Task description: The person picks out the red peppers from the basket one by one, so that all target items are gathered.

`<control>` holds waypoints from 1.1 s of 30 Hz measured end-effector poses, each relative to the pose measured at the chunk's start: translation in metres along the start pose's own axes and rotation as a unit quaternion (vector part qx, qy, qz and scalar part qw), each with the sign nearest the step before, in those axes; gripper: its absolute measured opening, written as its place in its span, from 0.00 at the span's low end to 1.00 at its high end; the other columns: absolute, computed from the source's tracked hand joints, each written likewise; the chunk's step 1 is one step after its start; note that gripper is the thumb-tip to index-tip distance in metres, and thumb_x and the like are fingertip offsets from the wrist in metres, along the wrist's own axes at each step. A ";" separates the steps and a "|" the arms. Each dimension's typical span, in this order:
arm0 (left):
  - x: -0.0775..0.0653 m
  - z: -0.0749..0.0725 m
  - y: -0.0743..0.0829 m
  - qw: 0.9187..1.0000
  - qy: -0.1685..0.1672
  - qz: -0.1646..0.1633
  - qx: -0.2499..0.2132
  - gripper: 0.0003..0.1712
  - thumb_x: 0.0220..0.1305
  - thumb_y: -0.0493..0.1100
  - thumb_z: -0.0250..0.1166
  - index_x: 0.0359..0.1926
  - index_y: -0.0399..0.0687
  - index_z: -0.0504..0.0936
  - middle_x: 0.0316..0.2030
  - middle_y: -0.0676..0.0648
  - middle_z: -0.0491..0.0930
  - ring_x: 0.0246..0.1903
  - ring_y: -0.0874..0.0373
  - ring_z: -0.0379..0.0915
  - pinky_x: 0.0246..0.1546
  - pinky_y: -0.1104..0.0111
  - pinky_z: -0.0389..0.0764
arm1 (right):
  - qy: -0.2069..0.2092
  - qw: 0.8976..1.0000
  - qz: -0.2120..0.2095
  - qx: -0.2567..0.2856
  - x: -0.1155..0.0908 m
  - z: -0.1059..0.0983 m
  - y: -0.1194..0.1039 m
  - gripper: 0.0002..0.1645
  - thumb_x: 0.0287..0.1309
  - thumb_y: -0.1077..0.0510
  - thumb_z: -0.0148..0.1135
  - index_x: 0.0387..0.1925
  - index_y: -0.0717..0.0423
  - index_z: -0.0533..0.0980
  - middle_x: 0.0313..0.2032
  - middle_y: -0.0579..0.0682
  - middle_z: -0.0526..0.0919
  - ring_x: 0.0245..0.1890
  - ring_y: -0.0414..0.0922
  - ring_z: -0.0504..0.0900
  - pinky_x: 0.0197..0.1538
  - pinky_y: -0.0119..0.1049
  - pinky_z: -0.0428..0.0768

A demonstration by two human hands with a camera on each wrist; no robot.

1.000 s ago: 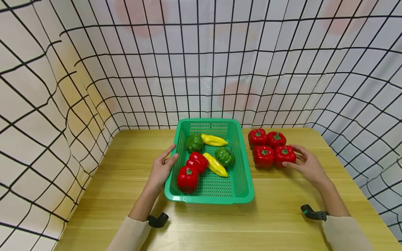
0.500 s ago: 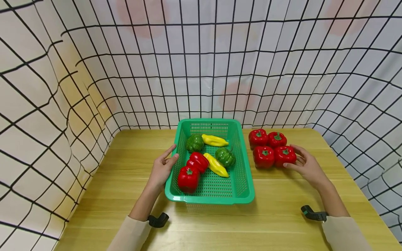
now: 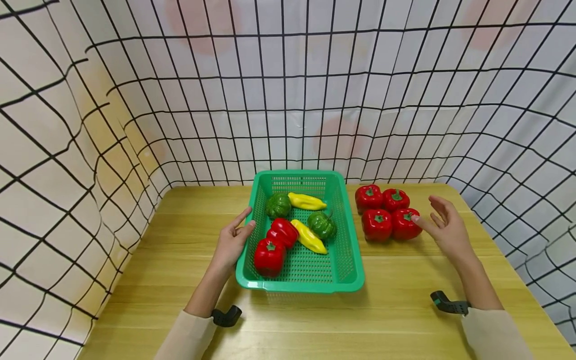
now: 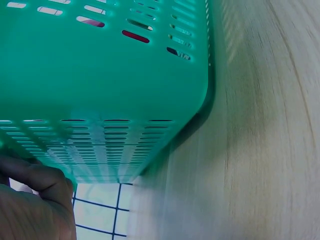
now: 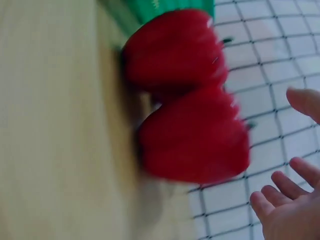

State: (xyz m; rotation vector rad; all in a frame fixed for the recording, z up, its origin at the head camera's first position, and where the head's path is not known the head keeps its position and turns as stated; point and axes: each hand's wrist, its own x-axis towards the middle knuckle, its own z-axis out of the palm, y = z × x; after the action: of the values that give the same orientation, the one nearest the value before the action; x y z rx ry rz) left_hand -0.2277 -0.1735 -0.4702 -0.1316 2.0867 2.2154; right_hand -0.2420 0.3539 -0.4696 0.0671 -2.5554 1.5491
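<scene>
My left hand holds the left side of a green plastic basket, thumb and index finger at its rim. In the left wrist view, bent fingers show beside the perforated wall. Inside lie two red bell peppers, two yellow peppers and two green ribbed vegetables. My right hand is spread beside the front right bell pepper of a cluster on the table, its thumb overlapping that pepper in the head view. The right wrist view shows the fingers apart and nothing held.
The bell pepper cluster, with another red pepper at its front left, stands close to the basket's right side. A wooden table carries everything. White cloth behind black wire grid encloses the back and sides.
My right hand has drawn back to the right from the front right bell pepper, and its fingers have spread and risen. The left hand and basket have not moved.
</scene>
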 end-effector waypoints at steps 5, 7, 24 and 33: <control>-0.001 -0.001 0.000 1.000 0.001 0.002 0.001 0.28 0.75 0.52 0.64 0.72 0.70 0.73 0.21 0.48 0.81 0.24 0.57 0.84 0.29 0.64 0.87 | 0.052 0.998 -0.026 -0.004 0.005 0.014 -0.034 0.43 0.71 0.53 0.65 0.79 0.54 0.56 0.76 0.56 0.61 0.78 0.52 0.60 0.69 0.22 0.68; -0.001 -0.002 0.000 1.000 -0.003 0.005 0.003 0.28 0.75 0.53 0.64 0.73 0.71 0.72 0.21 0.49 0.80 0.23 0.58 0.83 0.28 0.65 0.87 | 0.055 0.998 -0.042 -0.003 0.007 0.024 -0.048 0.41 0.70 0.54 0.65 0.77 0.56 0.59 0.73 0.58 0.65 0.75 0.52 0.64 0.67 0.21 0.70; -0.001 -0.002 0.001 1.000 -0.006 0.006 -0.008 0.29 0.75 0.52 0.64 0.74 0.68 0.71 0.27 0.43 0.84 0.24 0.57 0.84 0.29 0.64 0.87 | -0.117 0.988 -0.092 0.041 0.013 0.120 -0.119 0.35 0.69 0.52 0.67 0.70 0.60 0.67 0.66 0.60 0.75 0.67 0.56 0.75 0.66 0.36 0.77; -0.001 -0.002 0.000 1.000 -0.008 0.008 -0.007 0.28 0.75 0.52 0.64 0.73 0.69 0.72 0.21 0.48 0.80 0.21 0.59 0.82 0.27 0.66 0.86 | -0.180 0.978 -0.106 0.016 0.006 0.164 -0.140 0.34 0.68 0.52 0.69 0.69 0.59 0.69 0.65 0.61 0.77 0.65 0.60 0.77 0.66 0.51 0.79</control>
State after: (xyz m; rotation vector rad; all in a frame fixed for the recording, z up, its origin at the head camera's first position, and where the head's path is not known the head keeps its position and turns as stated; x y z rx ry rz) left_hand -0.2270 -0.1757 -0.4707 -0.0996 2.0723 2.2326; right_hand -0.2495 0.1442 -0.4206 0.6601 -2.6699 1.6183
